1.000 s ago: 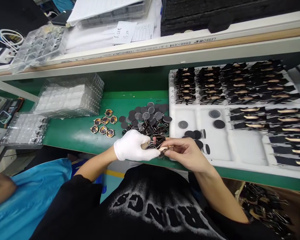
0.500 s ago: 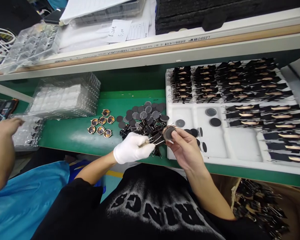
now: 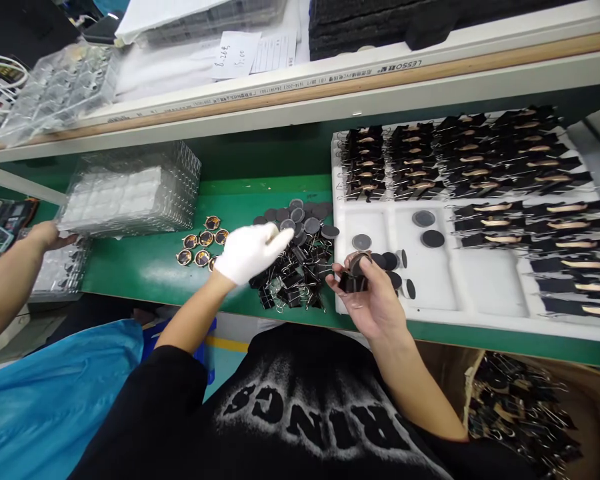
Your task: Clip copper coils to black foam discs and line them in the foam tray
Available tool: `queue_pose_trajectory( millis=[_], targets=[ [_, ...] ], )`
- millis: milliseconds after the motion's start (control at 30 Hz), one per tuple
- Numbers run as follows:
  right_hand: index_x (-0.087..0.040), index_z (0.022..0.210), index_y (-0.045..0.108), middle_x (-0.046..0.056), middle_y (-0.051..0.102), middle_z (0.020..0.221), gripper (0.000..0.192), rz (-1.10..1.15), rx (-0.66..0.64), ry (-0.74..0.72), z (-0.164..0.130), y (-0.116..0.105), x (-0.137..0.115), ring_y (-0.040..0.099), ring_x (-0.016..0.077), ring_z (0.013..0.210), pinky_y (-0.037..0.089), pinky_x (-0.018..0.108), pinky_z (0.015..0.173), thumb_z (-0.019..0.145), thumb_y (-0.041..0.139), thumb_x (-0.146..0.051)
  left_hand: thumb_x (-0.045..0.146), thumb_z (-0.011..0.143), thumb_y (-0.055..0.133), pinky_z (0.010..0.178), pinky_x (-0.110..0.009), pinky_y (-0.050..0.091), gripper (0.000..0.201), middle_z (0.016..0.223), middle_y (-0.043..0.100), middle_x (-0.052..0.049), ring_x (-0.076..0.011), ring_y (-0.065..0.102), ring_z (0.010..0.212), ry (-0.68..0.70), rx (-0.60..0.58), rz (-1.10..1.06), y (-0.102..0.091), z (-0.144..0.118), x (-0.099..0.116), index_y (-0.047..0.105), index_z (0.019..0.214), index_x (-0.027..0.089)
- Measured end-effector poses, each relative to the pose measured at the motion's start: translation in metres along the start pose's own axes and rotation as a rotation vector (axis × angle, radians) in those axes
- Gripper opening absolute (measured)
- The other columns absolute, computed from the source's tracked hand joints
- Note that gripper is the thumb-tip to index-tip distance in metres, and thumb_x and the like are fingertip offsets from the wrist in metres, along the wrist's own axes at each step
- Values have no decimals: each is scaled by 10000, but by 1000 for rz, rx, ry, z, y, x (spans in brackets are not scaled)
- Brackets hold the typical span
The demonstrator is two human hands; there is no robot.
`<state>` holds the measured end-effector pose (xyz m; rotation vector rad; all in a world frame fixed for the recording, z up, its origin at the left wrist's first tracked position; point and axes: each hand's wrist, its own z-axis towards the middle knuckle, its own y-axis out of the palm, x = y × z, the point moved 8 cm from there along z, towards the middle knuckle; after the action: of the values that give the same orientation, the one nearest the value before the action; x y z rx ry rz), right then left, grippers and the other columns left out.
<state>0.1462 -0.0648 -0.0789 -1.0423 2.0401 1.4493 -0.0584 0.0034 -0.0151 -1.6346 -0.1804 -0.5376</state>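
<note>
My left hand (image 3: pixel 253 252), in a white glove, reaches over the green table between the watch cases and the dark discs. Its fingers are stretched out and I see nothing held in them. A black binder clip (image 3: pixel 351 283) and a dark round piece (image 3: pixel 361 264), apparently a watch case clamped with a disc, are gripped in my bare right hand (image 3: pixel 375 297) at the white tray's left edge. Several watch cases (image 3: pixel 206 238) with gold rims lie left of my glove. Beside it are a heap of dark discs (image 3: pixel 311 227) and a heap of black binder clips (image 3: pixel 295 287).
The white tray (image 3: pixel 443 320) bears rows of clipped pieces (image 3: pixel 473 160) and loose discs. Clear plastic trays (image 3: pixel 130 193) are stacked at left, near another person's hand (image 3: pixel 45 237). A shelf edge (image 3: pixel 290 93) crosses above. A box of clips (image 3: pixel 520 413) stands lower right.
My left hand has let go of the clip and moved left and up, away from my right hand. The piece in my right hand has tilted, with the binder clip now on it.
</note>
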Motion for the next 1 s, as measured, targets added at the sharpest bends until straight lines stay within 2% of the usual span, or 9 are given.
queue_pose_trajectory(
  millis=[100, 233, 300, 433, 533, 633, 733, 800, 1000],
  targets=[
    [-252, 850, 735, -13, 680, 873, 295, 85, 18, 77, -1, 2, 5, 673, 143, 805, 633, 263, 695, 758, 901, -478, 618, 936, 537, 602, -292, 309, 503, 543, 491, -8, -179, 483, 562, -128, 1, 155, 3, 33, -29, 536, 633, 216],
    [-242, 963, 792, 26, 725, 1040, 281, 56, -34, 149, -8, 5, 8, 702, 174, 933, 652, 258, 716, 766, 903, -409, 426, 892, 616, 564, -272, 289, 408, 540, 476, 31, -124, 422, 534, -2, -87, 58, 7, 45, -29, 465, 584, 206],
    [-248, 987, 799, 45, 743, 1058, 257, 7, -58, 132, -12, 4, 6, 710, 201, 993, 656, 274, 733, 811, 869, -422, 401, 926, 569, 574, -265, 303, 393, 571, 479, 36, -113, 425, 565, 24, -37, 20, -2, 33, -21, 452, 608, 202],
    [-297, 1098, 800, 63, 690, 1354, 263, -104, -206, 33, -18, 15, 3, 632, 265, 1274, 640, 377, 914, 903, 788, -472, 345, 953, 570, 580, -248, 343, 373, 585, 507, 37, -90, 430, 567, 130, 341, -187, -29, -13, 18, 483, 623, 194],
    [-275, 1035, 817, 82, 721, 1276, 238, -276, -313, -118, -21, 27, -4, 620, 279, 1283, 556, 430, 1062, 924, 767, -480, 283, 955, 567, 562, -237, 354, 356, 560, 539, 37, -74, 436, 521, 306, 424, -266, -27, -43, 54, 533, 612, 189],
    [-247, 1019, 814, 87, 745, 1051, 219, -443, -389, -277, -25, 35, -16, 680, 264, 1101, 562, 403, 996, 955, 737, -442, 379, 871, 649, 537, -244, 335, 331, 524, 511, 52, -75, 411, 489, 339, 282, -189, -18, -50, 64, 559, 616, 190],
    [-253, 1055, 810, 81, 737, 1039, 165, -532, -504, -337, -30, 40, -23, 696, 243, 1036, 571, 355, 902, 986, 702, -357, 466, 749, 730, 521, -239, 302, 349, 524, 487, 67, -75, 399, 495, 214, -7, -156, -6, -45, 50, 552, 629, 190],
    [-264, 1073, 811, 81, 742, 1066, 151, -578, -555, -359, -34, 42, -27, 699, 237, 1047, 565, 342, 898, 993, 693, -313, 482, 737, 728, 523, -235, 293, 388, 522, 466, 68, -74, 382, 507, 197, -159, -190, 1, -45, 47, 514, 602, 188],
    [-282, 1105, 810, 61, 728, 965, 169, -624, -638, -426, -42, 48, -40, 693, 207, 916, 559, 310, 806, 996, 683, -262, 499, 779, 673, 499, -240, 245, 471, 497, 357, 72, -64, 268, 506, 277, -189, -298, 3, -47, 63, 415, 540, 187]
  ],
)
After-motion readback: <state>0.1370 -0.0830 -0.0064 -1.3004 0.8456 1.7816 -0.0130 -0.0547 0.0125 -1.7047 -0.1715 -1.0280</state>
